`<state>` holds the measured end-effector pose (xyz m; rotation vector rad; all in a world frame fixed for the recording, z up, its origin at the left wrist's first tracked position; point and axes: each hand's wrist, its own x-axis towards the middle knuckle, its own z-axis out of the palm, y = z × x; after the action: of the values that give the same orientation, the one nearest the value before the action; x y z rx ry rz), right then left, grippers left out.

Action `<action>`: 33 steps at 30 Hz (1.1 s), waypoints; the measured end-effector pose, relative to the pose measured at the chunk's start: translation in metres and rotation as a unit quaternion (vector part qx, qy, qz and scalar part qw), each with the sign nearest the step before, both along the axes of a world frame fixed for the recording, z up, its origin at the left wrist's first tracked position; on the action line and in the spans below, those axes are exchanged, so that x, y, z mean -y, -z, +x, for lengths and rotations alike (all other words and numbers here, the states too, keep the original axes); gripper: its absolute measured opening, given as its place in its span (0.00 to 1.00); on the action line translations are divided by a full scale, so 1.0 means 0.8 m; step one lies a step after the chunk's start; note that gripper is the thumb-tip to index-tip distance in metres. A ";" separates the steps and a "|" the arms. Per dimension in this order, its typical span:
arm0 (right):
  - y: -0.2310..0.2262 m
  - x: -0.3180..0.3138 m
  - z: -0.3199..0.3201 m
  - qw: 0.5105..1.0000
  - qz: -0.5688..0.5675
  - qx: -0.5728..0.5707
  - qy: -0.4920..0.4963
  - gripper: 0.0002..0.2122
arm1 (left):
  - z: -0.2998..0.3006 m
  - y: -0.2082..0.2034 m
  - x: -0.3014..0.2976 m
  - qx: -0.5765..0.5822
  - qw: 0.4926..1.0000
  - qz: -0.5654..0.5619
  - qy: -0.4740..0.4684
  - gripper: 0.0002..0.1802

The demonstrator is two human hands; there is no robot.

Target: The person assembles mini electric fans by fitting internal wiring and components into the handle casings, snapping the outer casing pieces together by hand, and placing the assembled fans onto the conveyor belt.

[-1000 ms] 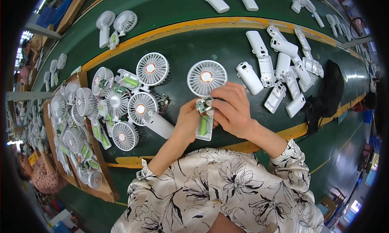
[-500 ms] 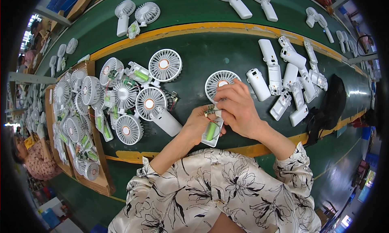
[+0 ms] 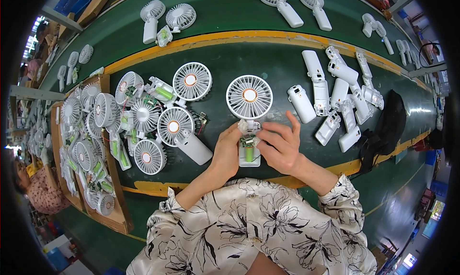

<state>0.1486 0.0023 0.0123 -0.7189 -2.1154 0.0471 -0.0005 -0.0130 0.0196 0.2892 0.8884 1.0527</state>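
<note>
A white handheld fan [image 3: 249,97] with an orange-ringed hub lies in front of me, head away from me. Its handle is uncovered, showing a green circuit board [image 3: 248,142] and a green cylindrical battery [image 3: 248,155] in the white handle shell [image 3: 249,164]. My left hand [image 3: 227,151] grips the fan from the left, fingertips at the neck below the head. From the right, my right hand [image 3: 281,148] pinches at the edge of the board with thumb and fingers, one finger raised. What lies between those fingertips is partly hidden. Whitish coverings show on some fingertips.
To the left are several part-assembled fans [image 3: 173,126] and a cardboard tray [image 3: 125,213] full of more. Several white handle covers [image 3: 301,104] lie at the right, beside a black cloth-like bundle [image 3: 390,122]. Finished-looking fans [image 3: 315,7] rest on the green belt beyond the yellow edge [image 3: 230,37].
The fan has turned upright and shifted slightly left, its head now uncovered by my right hand. My right hand has dropped from the head to the board. The board now sits over the handle.
</note>
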 end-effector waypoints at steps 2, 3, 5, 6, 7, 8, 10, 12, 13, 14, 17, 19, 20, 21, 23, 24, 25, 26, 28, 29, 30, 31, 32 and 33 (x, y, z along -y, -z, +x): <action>-0.001 0.000 0.000 1.000 -0.002 0.004 0.003 0.05 | 0.001 0.002 0.000 -0.004 1.000 -0.003 0.000 0.15; -0.002 0.000 0.000 1.000 -0.004 0.008 0.005 0.05 | 0.001 0.003 0.001 -0.004 1.000 -0.002 0.001 0.15; 0.001 0.000 0.000 1.000 -0.007 0.008 0.008 0.05 | 0.002 0.007 0.001 -0.006 1.000 0.000 -0.003 0.15; 0.002 -0.001 0.000 1.000 -0.010 0.009 0.010 0.05 | 0.002 0.006 0.001 -0.006 1.000 0.000 -0.002 0.15; 0.002 -0.001 0.000 1.000 -0.010 0.009 0.011 0.05 | 0.002 0.005 0.000 -0.004 1.000 0.001 -0.002 0.15; 0.001 -0.002 0.000 1.000 -0.012 0.013 0.015 0.05 | 0.002 0.005 0.000 -0.002 1.000 0.002 -0.001 0.15; -0.001 -0.003 0.000 1.000 -0.015 0.018 0.019 0.05 | 0.001 0.008 -0.002 0.002 1.000 -0.003 -0.002 0.15; -0.004 -0.004 0.001 0.999 -0.014 0.026 0.020 0.05 | 0.002 0.008 -0.002 0.008 1.000 -0.006 -0.002 0.15; -0.004 -0.005 0.000 0.999 -0.013 0.027 0.021 0.05 | 0.002 0.008 -0.003 0.006 1.000 -0.007 -0.005 0.15; -0.004 -0.004 -0.001 0.999 -0.013 0.026 0.042 0.05 | 0.002 0.006 -0.004 0.004 1.000 -0.008 -0.009 0.15; -0.001 -0.006 -0.001 0.997 -0.005 0.028 0.069 0.06 | 0.007 -0.002 -0.005 -0.022 1.000 -0.008 -0.018 0.15; -0.001 -0.006 -0.003 0.997 -0.003 0.025 0.072 0.06 | 0.008 -0.001 -0.004 -0.014 0.999 0.012 -0.029 0.14; -0.001 -0.007 -0.004 0.997 0.000 0.025 0.071 0.06 | 0.008 0.001 -0.003 -0.007 0.999 0.029 -0.041 0.14; -0.002 -0.008 -0.005 0.997 0.005 0.024 0.070 0.06 | 0.008 0.002 -0.002 -0.007 0.999 0.031 -0.042 0.14; -0.003 -0.007 -0.006 0.997 0.012 0.025 0.069 0.06 | 0.009 0.005 0.000 0.017 0.997 0.054 -0.058 0.15; -0.004 -0.007 -0.007 0.998 0.006 0.023 0.064 0.06 | 0.009 0.005 0.000 0.018 0.997 0.055 -0.059 0.15; -0.004 -0.006 -0.007 0.998 0.000 0.021 0.060 0.06 | 0.008 0.006 0.000 0.026 0.996 0.051 -0.062 0.15; -0.002 -0.007 -0.008 0.998 0.000 0.023 0.059 0.06 | 0.008 0.006 0.000 0.034 0.996 0.047 -0.064 0.15; 0.001 -0.007 -0.011 0.998 0.011 0.017 0.058 0.06 | 0.006 0.006 0.000 0.043 0.996 0.039 -0.064 0.14; 0.001 -0.007 -0.011 0.998 0.010 0.018 0.057 0.06 | 0.005 0.006 0.000 0.052 0.996 0.030 -0.062 0.14; 0.000 -0.008 -0.010 0.998 0.008 0.034 0.053 0.06 | 0.003 0.006 -0.001 0.052 0.996 0.029 -0.064 0.14; 0.001 -0.009 -0.010 0.998 0.004 0.050 0.050 0.07 | 0.000 0.006 -0.002 0.044 0.998 0.011 -0.048 0.14; 0.000 -0.009 -0.010 0.997 0.002 0.051 0.050 0.07 | -0.003 0.007 -0.002 0.036 0.999 -0.007 -0.033 0.14; -0.001 -0.011 -0.010 0.998 -0.021 0.054 0.037 0.07 | -0.005 0.007 -0.003 0.037 0.999 -0.010 -0.033 0.14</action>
<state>0.1405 0.0108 0.0134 -0.8402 -2.1949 0.0128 -0.0048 -0.0106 0.0143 0.2053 0.8465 1.1078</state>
